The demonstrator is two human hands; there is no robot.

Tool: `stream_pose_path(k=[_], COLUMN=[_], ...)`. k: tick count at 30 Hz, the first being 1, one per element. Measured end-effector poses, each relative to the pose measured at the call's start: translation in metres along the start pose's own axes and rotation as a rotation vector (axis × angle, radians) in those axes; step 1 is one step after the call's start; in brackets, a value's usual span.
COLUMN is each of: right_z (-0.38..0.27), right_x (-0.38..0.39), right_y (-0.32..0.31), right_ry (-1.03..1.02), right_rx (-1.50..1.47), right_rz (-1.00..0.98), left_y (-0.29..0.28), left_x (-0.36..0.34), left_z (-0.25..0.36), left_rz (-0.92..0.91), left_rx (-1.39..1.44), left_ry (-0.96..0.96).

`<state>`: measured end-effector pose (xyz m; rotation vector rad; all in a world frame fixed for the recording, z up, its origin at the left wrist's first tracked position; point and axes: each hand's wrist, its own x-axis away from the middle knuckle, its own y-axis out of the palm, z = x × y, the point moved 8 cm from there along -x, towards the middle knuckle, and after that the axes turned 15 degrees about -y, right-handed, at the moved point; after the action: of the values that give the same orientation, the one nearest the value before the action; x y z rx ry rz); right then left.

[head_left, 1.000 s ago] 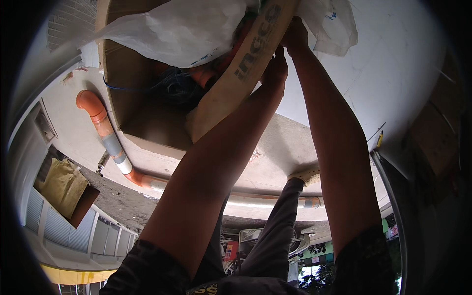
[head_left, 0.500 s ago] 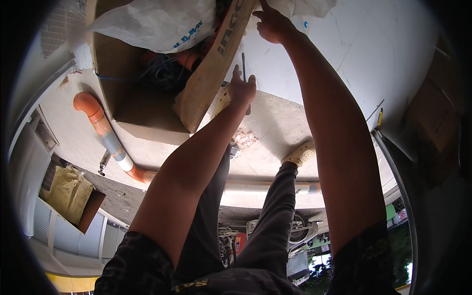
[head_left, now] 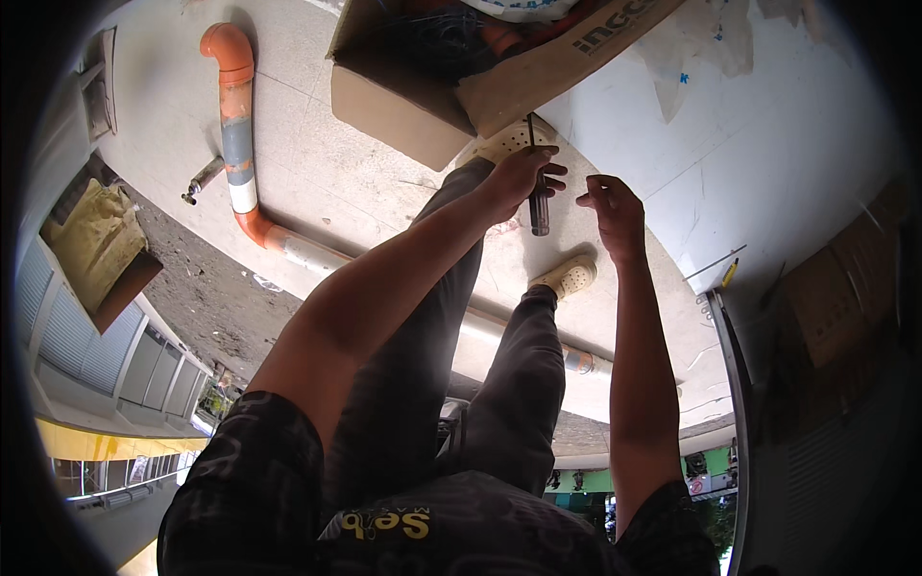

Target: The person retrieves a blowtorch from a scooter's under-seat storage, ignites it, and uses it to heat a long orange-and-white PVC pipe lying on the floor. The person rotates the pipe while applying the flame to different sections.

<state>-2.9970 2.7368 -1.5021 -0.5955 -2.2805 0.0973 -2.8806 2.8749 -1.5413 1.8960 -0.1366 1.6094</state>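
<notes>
A screwdriver (head_left: 540,213) with a dark shaft and a translucent dark handle is held in my left hand (head_left: 519,182). Its shaft points away from me toward the cardboard box (head_left: 394,113), and some fingers stick out past the handle. Just to the right, my right hand (head_left: 618,219) hangs with its fingers loosely bent and apart, holding nothing and not touching the screwdriver. The open box stands beyond my left hand, with dark tangled cable (head_left: 437,43), orange pieces and a white plastic bag (head_left: 523,8) inside.
An orange and grey pipe (head_left: 237,134) runs along the floor at left, beside a small tap (head_left: 204,180). My feet wear cream clogs (head_left: 573,276). At right lie a white sheet-like surface (head_left: 663,144), a yellow marker-like object (head_left: 730,273) and dark cartons (head_left: 836,298).
My right hand has come back from the box's edge and plastic, down beside my left. The view has shifted, so the box sits farther up. The screwdriver stays in my left hand.
</notes>
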Motion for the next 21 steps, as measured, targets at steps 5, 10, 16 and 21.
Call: stream_pose_path(k=[5, 10, 16, 21], right_z=[-0.065, -0.090, -0.082, -0.075], right_x=[0.187, 0.296, 0.354, 0.391], right_y=[0.091, 0.095, 0.029, 0.047], right_ry=[0.171, 0.007, 0.007, 0.008], right_rx=[-0.590, -0.294, 0.156, 0.247], right_rz=[-0.384, -0.587, -0.330, -0.404], left_y=[0.019, 0.005, -0.119, -0.139], left_x=[0.138, 0.276, 0.425, 0.466], left_z=[-0.086, -0.179, -0.273, -0.392], left_rz=[0.009, 0.254, 0.630, 0.703], left_rx=[-0.164, -0.605, -0.656, -0.668], left_ry=[0.051, 0.180, 0.206, 0.039])
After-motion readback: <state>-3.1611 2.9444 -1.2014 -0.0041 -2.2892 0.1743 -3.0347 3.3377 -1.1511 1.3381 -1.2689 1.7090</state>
